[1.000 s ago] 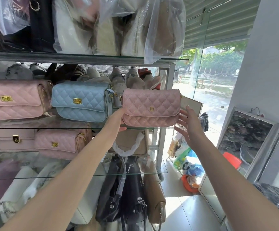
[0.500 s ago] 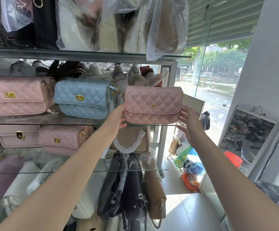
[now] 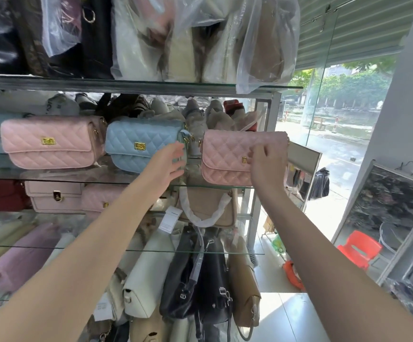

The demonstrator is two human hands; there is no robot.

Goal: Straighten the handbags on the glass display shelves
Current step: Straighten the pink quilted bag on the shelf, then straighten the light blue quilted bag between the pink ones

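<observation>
Step in hand: squaring the pink quilted handbag (image 3: 225, 154), which stands at the right end of the glass shelf (image 3: 213, 186), at 3 o'clock of the blue handbag (image 3: 131, 144); your right hand (image 3: 266, 166) curls its fingers on the flap beside the clasp, seemingly pinching it; your left hand (image 3: 168, 164), fingers straight, touches the blue handbag's end; next, likely a gentle nudge into line with its neighbours; the pink bag's lower right corner is hidden behind your hand.

On the glass shelf (image 3: 215, 186) the right hand (image 3: 267, 166) holds with curled fingers the flap of the pink quilted handbag (image 3: 225, 154), just beside its gold clasp (image 3: 244, 160), while the left hand (image 3: 167, 164), fingers relaxed, touches the right end of the blue quilted handbag (image 3: 136, 144).
</observation>
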